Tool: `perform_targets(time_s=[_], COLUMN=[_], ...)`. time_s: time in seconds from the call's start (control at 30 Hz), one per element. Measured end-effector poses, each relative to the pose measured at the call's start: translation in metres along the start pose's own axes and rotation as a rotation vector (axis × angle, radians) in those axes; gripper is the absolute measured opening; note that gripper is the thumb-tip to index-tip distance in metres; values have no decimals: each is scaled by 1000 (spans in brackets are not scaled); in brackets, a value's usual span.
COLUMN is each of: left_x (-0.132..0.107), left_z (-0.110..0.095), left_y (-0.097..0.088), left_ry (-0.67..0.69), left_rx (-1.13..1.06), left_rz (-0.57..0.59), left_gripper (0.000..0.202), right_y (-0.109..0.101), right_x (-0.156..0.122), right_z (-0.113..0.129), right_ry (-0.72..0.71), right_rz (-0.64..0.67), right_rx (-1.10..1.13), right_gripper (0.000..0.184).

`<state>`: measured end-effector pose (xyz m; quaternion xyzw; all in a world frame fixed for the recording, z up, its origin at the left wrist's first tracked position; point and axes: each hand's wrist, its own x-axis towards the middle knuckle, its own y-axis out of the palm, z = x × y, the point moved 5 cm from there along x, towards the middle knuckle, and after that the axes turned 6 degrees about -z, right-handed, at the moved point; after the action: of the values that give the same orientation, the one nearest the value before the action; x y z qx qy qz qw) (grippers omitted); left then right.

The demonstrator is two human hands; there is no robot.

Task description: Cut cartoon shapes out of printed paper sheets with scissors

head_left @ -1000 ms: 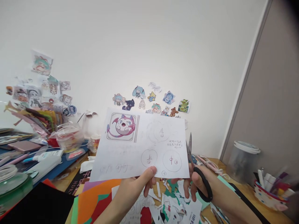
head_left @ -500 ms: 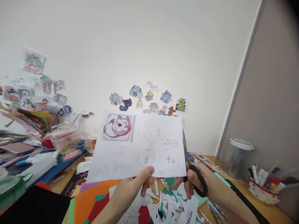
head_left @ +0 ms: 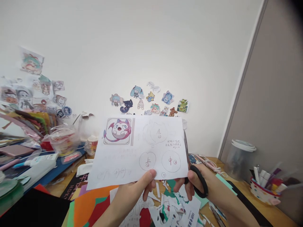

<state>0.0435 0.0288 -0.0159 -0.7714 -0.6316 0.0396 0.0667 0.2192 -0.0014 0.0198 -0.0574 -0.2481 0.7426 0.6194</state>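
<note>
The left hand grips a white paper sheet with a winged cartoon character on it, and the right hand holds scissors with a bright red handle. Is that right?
Not quite: the head view shows the scissors' handle is black, not red. The left hand does grip the white paper sheet with the winged cartoon character, and the right hand holds the scissors.

Bare hands (head_left: 137, 187), slim fingers (head_left: 145, 194), short thumbnail (head_left: 154, 172); forearms (head_left: 115, 206) bare as far as visible.

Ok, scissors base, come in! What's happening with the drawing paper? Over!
Left grip pinching white sheet, thumb in front. Right grip on black-handled scissors, blade at sheet's right edge. Paper scraps cluttered below.
</note>
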Motion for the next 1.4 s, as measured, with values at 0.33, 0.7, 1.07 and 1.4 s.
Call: perform_targets(time_s=[0.33,0.7,1.07,1.4], left_x=[1,1,2,1], left_z=[-2,-2,-3,-4], left_y=[1,2,2,3], left_ry=[55,54,51,56], left_rx=[13,43,75,26], left_rz=[11,13,13,7], left_gripper=[48,48,52,49], right_y=[4,5,4,1], right_x=[2,3,6,6], right_z=[4,5,1,-1], right_ry=[-53,-20,14,-19], right_rz=[-8,-49,-74,-84], right_rx=[59,90,124,92], right_gripper=[57,52,51,48])
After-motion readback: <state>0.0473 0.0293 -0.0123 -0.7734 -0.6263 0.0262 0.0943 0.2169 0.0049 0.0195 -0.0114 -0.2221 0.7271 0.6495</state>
